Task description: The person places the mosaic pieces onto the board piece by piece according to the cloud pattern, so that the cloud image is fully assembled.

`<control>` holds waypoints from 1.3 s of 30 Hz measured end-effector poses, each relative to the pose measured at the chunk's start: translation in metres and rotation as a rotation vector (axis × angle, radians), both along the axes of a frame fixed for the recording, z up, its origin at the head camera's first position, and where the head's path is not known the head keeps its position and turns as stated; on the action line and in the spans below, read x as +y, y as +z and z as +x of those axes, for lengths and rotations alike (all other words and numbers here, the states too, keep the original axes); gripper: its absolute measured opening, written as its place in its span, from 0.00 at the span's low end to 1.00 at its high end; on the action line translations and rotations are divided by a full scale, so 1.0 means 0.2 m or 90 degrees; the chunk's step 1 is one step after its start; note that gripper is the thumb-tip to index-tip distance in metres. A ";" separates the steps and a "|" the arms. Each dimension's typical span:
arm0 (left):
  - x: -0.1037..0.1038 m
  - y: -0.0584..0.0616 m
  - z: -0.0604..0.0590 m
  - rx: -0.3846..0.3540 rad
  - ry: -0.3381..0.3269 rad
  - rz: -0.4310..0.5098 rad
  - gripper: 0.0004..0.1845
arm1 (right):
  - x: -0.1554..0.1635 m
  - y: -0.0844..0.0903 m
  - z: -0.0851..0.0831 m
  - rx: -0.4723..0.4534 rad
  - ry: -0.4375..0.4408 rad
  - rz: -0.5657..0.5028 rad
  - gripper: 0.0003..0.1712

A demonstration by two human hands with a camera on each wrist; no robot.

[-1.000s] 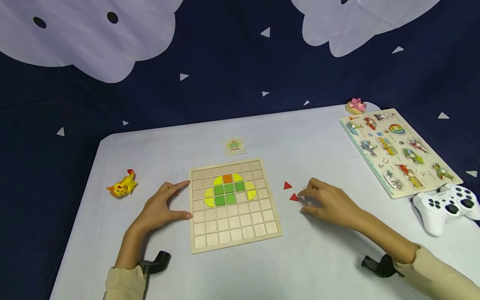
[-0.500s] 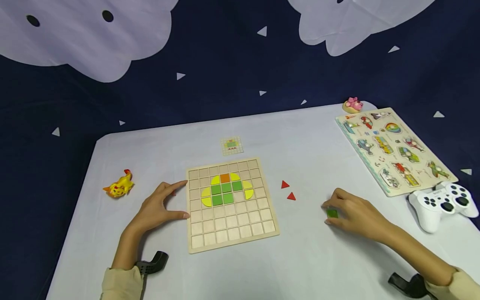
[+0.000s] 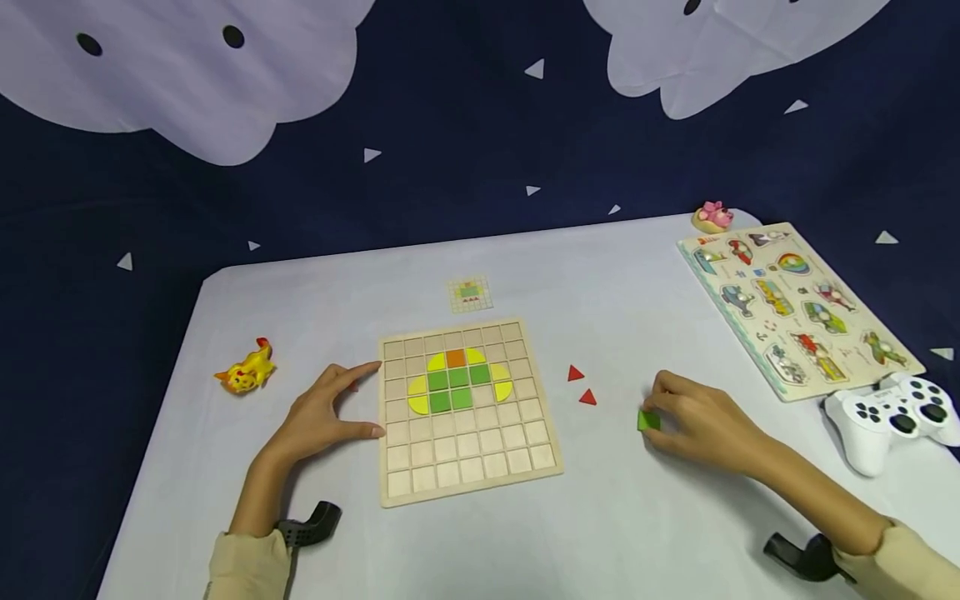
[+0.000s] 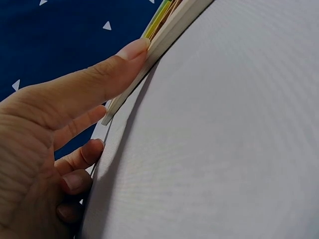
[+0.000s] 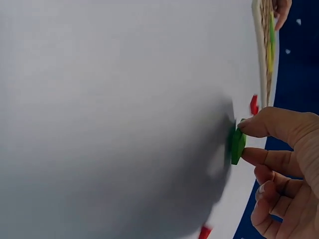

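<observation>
A wooden grid board lies mid-table with green, yellow and orange tiles forming a shape in its upper cells. My left hand rests against the board's left edge, thumb and forefinger straight along it. My right hand is right of the board and pinches a small green square tile between thumb and forefinger, lifted just off the table; the same green tile shows in the right wrist view. Two red triangles lie between the board and that hand.
A small pattern card sits behind the board. A yellow toy figure lies at the left. At the right are a picture peg puzzle, a white game controller and a pink toy. Table edges drop to dark cloth.
My right hand left the red triangles, moved right to the green tile, pinched it and now lifts it slightly toward the board. The left hand has stayed at the board's edge.
</observation>
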State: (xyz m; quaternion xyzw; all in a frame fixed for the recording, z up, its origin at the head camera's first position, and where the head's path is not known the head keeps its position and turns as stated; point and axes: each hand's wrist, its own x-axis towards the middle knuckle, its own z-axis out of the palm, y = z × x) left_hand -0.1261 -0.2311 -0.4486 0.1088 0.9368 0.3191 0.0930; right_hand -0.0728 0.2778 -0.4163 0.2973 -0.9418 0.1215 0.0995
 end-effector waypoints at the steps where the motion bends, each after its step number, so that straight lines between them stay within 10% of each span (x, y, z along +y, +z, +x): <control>1: 0.00 0.00 0.00 0.000 -0.001 -0.001 0.53 | -0.02 0.00 -0.01 -0.002 0.005 -0.002 0.12; 21: 0.00 0.00 0.00 0.003 -0.001 0.008 0.53 | -0.64 0.07 -0.27 -0.062 0.153 0.008 0.11; 39: 0.00 -0.01 0.00 0.002 0.007 0.008 0.53 | -0.88 0.02 -0.36 -0.064 0.198 0.022 0.11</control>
